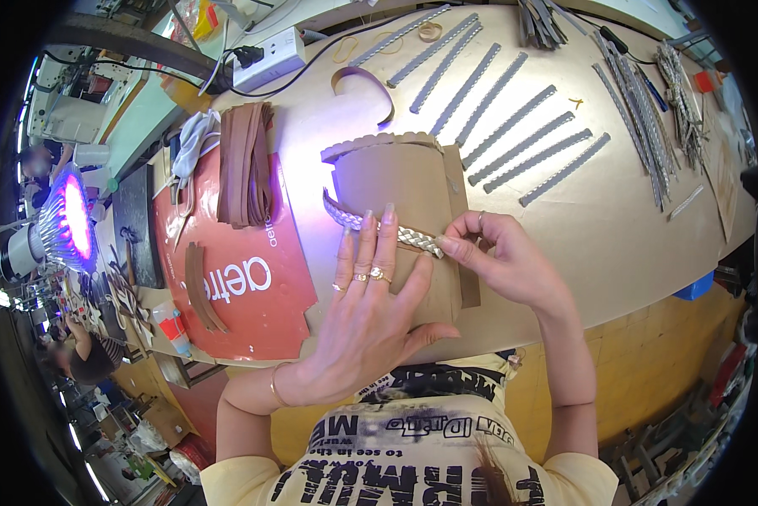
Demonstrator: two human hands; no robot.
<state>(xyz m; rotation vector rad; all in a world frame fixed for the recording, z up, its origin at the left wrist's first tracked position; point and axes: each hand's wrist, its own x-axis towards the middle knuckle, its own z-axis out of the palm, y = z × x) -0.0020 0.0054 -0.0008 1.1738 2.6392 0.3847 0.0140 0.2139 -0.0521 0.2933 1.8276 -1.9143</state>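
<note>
A curved cardboard form [391, 177] with a scalloped upper edge sits at the table's near middle. Across it lies a silvery braided strap [414, 239], its dark left end curling up off the form. My left hand [366, 291] is spread flat on the form, its fingertips pressing on the strap, with rings on the fingers. At the strap's right end my right hand [488, 249] pinches the tip between thumb and index finger. The strap's underside is hidden.
Several grey braided strips [501, 131] fan out beyond the form. Brown strips [245, 164] are bundled on a red sheet [252, 270] at left. A white power strip [269, 59] stands at the back, and a lit lamp [71, 215] shines from the left. More braids [640, 118] lie at right.
</note>
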